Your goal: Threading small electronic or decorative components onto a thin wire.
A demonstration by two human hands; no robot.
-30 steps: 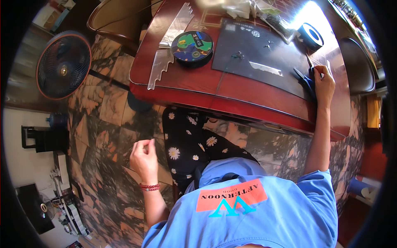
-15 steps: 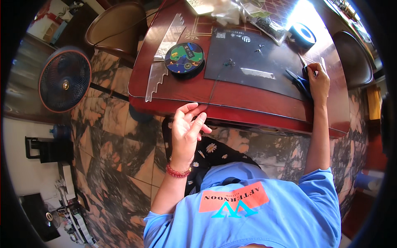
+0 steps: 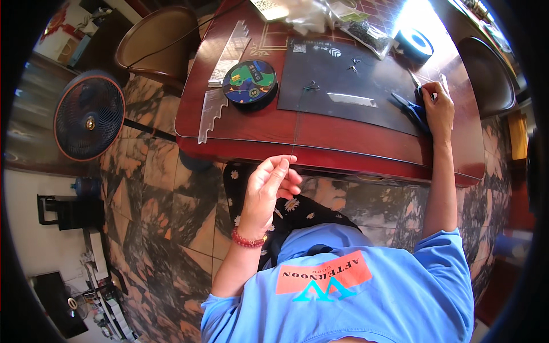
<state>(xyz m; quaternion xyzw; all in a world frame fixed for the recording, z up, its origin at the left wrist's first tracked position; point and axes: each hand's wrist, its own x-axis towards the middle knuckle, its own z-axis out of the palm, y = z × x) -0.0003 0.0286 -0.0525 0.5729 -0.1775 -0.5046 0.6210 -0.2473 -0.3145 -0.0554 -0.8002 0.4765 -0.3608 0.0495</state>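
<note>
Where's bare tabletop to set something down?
Free: the wood strip between the dark mat and the near table edge, crossed only by the thin cord. Crowded: far edge with bags, tape roll, round spool.

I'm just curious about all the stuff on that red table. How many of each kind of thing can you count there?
Round spools or rolls: 2, a colourful spool and a blue roll
Dark mats: 1
Clear stepped rulers: 2
Scissors: 1, under the right hand
Threads: 1, pinched by the left hand
Plastic bags: several, too bunched to count
Total: 7, bags aside
</note>
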